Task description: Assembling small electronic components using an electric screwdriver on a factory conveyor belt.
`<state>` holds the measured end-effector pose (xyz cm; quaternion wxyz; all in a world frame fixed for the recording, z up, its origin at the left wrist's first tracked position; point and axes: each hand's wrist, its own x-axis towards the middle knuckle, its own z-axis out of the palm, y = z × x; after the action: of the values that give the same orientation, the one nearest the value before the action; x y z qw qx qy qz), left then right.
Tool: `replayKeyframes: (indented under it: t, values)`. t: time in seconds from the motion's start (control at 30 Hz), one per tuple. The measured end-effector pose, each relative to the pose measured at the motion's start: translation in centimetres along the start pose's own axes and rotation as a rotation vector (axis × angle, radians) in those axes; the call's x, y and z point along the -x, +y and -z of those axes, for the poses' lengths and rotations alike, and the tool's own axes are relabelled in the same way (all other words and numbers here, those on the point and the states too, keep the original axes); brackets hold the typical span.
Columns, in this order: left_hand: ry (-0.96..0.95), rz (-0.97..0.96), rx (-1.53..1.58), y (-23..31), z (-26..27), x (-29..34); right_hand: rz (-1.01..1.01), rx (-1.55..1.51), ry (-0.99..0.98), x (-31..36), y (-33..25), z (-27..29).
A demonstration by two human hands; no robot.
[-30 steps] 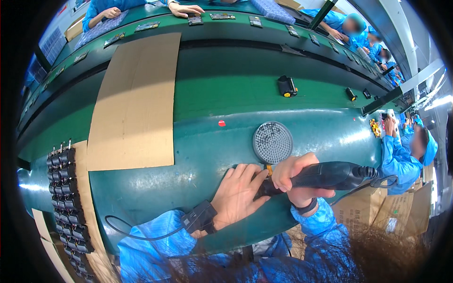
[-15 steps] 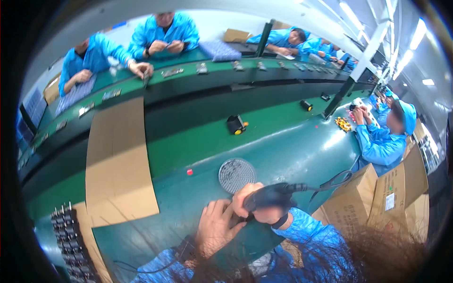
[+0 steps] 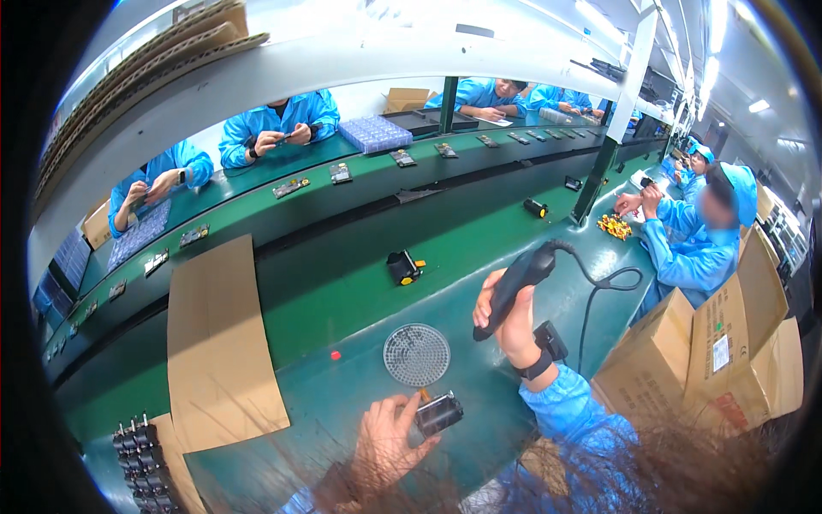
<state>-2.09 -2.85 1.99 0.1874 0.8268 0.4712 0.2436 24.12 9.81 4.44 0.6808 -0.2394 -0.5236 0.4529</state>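
Observation:
My left hand (image 3: 384, 439) grips a small black box-shaped module (image 3: 440, 415) with a shiny dark face and an orange tab at its upper corner, low over the green bench. To its right my raised right hand (image 3: 512, 334) is wrapped round a black corded electric screwdriver (image 3: 524, 278), slanted with its narrower end down to the left and apart from the module. Its tip is not clear to see. Just beyond the module lies a round grey dish (image 3: 416, 355) with a dimpled or grain-filled surface. A small red piece (image 3: 336, 355) lies left of the dish.
A green belt carries black-and-yellow modules (image 3: 404, 267). A cardboard sheet (image 3: 224, 351) spans bench and belt; several black parts (image 3: 145, 463) stand at lower left. The cable (image 3: 587, 295) loops beside open cartons (image 3: 655, 347). Co-workers in blue sit opposite and at right.
My right hand has lifted the screwdriver up and right, away from my left hand, uncovering the module. The view has tilted upward. A co-worker's hand at far left has drawn back from the belt.

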Motion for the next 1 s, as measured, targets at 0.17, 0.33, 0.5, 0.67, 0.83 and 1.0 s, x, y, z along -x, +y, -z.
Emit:
replayKeyframes:
  t: [0.17,0.33,0.5,0.67,0.83,1.0]
  values:
    - [-0.015,0.0,0.115,-0.1,-0.4,-0.5,-0.091,0.102,-0.04,0.2,1.0,1.1]
    - [0.077,-0.012,0.274,0.4,0.2,0.0,-0.121,0.002,-0.057,1.0,0.9,1.2]
    - [0.166,0.186,0.916,0.0,2.7,1.2,-0.129,-0.012,-0.034,1.2,1.1,1.3]
    - [0.189,0.377,1.464,0.4,3.4,1.4,-0.074,0.076,-0.017,1.1,0.6,1.6]
    - [0.222,0.46,1.505,1.7,4.3,1.1,-0.078,0.107,-0.014,0.8,0.9,2.6]
    - [0.247,0.416,1.564,1.7,4.7,1.7,-0.09,0.108,-0.022,0.7,0.5,2.4]
